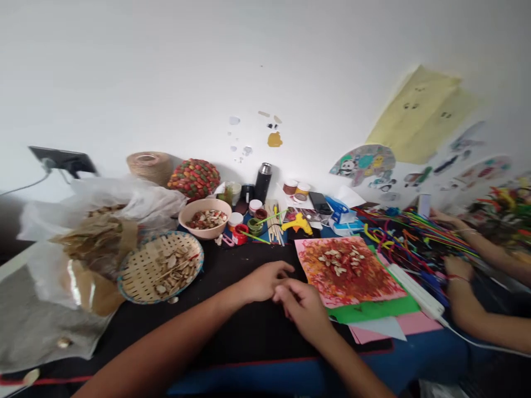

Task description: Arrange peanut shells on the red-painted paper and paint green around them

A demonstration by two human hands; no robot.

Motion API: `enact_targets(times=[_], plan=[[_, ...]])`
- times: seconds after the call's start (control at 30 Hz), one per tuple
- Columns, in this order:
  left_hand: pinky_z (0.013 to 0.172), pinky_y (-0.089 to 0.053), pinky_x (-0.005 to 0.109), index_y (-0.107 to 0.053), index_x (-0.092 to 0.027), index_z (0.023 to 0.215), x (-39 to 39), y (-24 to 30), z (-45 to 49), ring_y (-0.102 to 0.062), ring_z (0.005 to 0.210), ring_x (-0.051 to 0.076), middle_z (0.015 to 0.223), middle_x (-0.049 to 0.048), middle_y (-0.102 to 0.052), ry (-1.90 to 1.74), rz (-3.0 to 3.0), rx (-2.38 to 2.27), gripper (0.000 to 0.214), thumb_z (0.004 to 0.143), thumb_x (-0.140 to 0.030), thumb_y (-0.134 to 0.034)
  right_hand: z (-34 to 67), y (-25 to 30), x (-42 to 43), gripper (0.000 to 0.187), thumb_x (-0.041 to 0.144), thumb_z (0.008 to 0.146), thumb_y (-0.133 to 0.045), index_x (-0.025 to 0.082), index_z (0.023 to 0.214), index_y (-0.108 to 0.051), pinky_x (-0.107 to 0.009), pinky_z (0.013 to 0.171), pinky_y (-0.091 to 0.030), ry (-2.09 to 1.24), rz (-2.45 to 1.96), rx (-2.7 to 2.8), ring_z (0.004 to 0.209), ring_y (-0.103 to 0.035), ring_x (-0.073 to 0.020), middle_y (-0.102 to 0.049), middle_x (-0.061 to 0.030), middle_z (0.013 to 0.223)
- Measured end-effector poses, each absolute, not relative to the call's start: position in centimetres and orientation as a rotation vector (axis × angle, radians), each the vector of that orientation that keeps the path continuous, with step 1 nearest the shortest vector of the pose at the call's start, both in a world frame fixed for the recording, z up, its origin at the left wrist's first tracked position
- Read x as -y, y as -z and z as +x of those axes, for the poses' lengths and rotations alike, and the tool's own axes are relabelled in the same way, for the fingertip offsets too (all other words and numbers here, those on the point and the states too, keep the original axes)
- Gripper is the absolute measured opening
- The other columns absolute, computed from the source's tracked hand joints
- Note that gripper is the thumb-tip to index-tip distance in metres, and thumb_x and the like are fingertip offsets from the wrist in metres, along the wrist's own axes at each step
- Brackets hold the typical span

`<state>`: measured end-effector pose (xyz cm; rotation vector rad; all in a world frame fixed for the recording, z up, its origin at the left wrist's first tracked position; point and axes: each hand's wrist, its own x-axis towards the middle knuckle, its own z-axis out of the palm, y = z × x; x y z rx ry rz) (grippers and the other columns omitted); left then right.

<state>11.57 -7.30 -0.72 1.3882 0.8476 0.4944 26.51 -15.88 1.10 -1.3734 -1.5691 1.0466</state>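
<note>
Meeting together, left hand [265,279], right hand [305,308], painted sheet [352,279] beside, basket [139,273] near

Just right of the fingers [279,270], a pink sheet [346,271] is showing mottled red and orange paint, speckled with pale seeds [338,262]. A green sheet [375,308] is peeking out beneath it. Under the fingers a black mat [257,331] is spreading, and left of them a tan woven basket [141,273] is flashing a blue rim.

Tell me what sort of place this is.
Most likely a craft table, at home or in a classroom: a painted sheet with seeds, a yellow glue gun and pipe cleaners lie on it.
</note>
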Motion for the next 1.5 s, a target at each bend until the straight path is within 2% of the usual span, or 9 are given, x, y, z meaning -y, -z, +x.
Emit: enact_targets(times=[0.1, 0.17, 0.3, 0.4, 0.53, 0.7, 1.0, 1.2, 1.5], plan=[[0.051, -0.041, 0.025, -0.073, -0.016, 0.095, 8.0, 0.8, 7.5, -0.057, 0.052, 0.014, 0.068, 0.0, -0.069, -0.356, 1.489, -0.852, 0.029, 0.085, -0.044, -0.072, 24.9, 1.6, 15.9, 0.061, 0.077, 0.096, -0.065, 0.023, 0.068, -0.073, -0.029, 0.053, -0.034, -1.117, -1.34, 1.475, 0.046, -0.04, -0.0147, -0.048, 0.0039, 0.048], [0.052, -0.039, 0.025, -0.067, -0.018, 0.074, 8.5, 0.6, 4.8, -0.054, 0.051, 0.014, 0.059, -0.0021, -0.06, -0.329, 1.541, -0.897, 0.042, 0.088, -0.058, -0.069, 24.5, 2.8, 15.8, 0.067, 0.083, 0.094, -0.064, 0.024, 0.062, -0.066, -0.029, 0.051, -0.03, -1.111, -1.346, 1.433, 0.046, -0.037, -0.0142, -0.042, 0.0049, 0.046], [0.056, -0.033, 0.026, -0.066, -0.019, 0.068, 10.4, -0.2, 0.7, -0.047, 0.056, 0.012, 0.059, -0.0029, -0.055, -0.366, 1.71, -1.038, 0.054, 0.098, -0.064, -0.058, 24.3, 4.0, 15.7, 0.071, 0.091, 0.088, -0.064, 0.025, 0.061, -0.059, -0.029, 0.047, -0.031, -1.073, -1.417, 1.313, 0.045, -0.036, -0.0142, -0.04, 0.0051, 0.047], [0.059, -0.036, 0.025, -0.072, -0.018, 0.079, 11.3, -0.8, -1.8, -0.052, 0.063, 0.014, 0.067, -0.0021, -0.059, -0.401, 1.707, -1.101, 0.044, 0.099, -0.056, -0.059, 24.6, 4.7, 15.8, 0.073, 0.092, 0.088, -0.063, 0.025, 0.061, -0.058, -0.029, 0.047, -0.032, -1.066, -1.444, 1.301, 0.045, -0.039, -0.0152, -0.041, 0.0041, 0.048], [0.065, -0.047, 0.026, -0.076, -0.019, 0.122, 11.7, -2.3, -5.6, -0.064, 0.071, 0.017, 0.084, 0.0009, -0.071, -0.553, 1.631, -1.232, 0.039, 0.096, -0.044, -0.061, 25.4, 6.3, 16.0, 0.068, 0.085, 0.093, -0.065, 0.024, 0.062, -0.06, -0.03, 0.049, -0.035, -1.031, -1.463, 1.32, 0.048, -0.042, -0.0165, -0.044, 0.0029, 0.051], [0.082, -0.053, 0.029, -0.081, -0.021, 0.111, 10.6, -4.2, -11.1, -0.072, 0.087, 0.024, 0.099, 0.0067, -0.082, -0.903, 1.744, -1.594, 0.041, 0.095, -0.054, -0.062, 25.8, 7.0, 15.8, 0.067, 0.083, 0.095, -0.064, 0.024, 0.065, -0.063, -0.03, 0.05, -0.037, -1.028, -1.487, 1.344, 0.049, -0.044, -0.0169, -0.044, 0.0029, 0.052], [0.09, -0.058, 0.039, -0.082, -0.023, 0.109, 7.3, -3.4, -14.9, -0.075, 0.092, 0.032, 0.109, 0.0107, -0.085, -0.731, 1.837, -1.951, 0.059, 0.083, -0.07, -0.058, 24.7, 4.9, 16.0, 0.073, 0.09, 0.093, -0.058, 0.022, 0.065, -0.061, -0.027, 0.05, -0.035, -1.041, -1.454, 1.315, 0.047, -0.042, -0.0142, -0.042, 0.005, 0.049], [0.081, -0.057, 0.036, -0.082, -0.025, 0.113, 7.5, -4.2, -10.6, -0.075, 0.079, 0.028, 0.106, 0.0065, -0.086, -0.618, 1.977, -1.851, 0.066, 0.087, -0.076, -0.05, 24.4, 5.1, 15.9, 0.069, 0.082, 0.1, -0.055, 0.021, 0.067, -0.063, -0.026, 0.051, -0.032, -1.051, -1.41, 1.356, 0.048, -0.041, -0.0126, -0.042, 0.0061, 0.051], [0.095, -0.057, 0.035, -0.084, -0.03, 0.114, 8.8, -1.0, -0.4, -0.079, 0.105, 0.03, 0.117, 0.0048, -0.086, -0.338, 2.087, -1.291, 0.051, 0.096, -0.063, -0.049, 24.2, 5.0, 15.9, 0.067, 0.077, 0.103, -0.055, 0.021, 0.068, -0.066, -0.026, 0.051, -0.031, -1.036, -1.365, 1.349, 0.048, -0.042, -0.0119, -0.045, 0.0056, 0.051]])
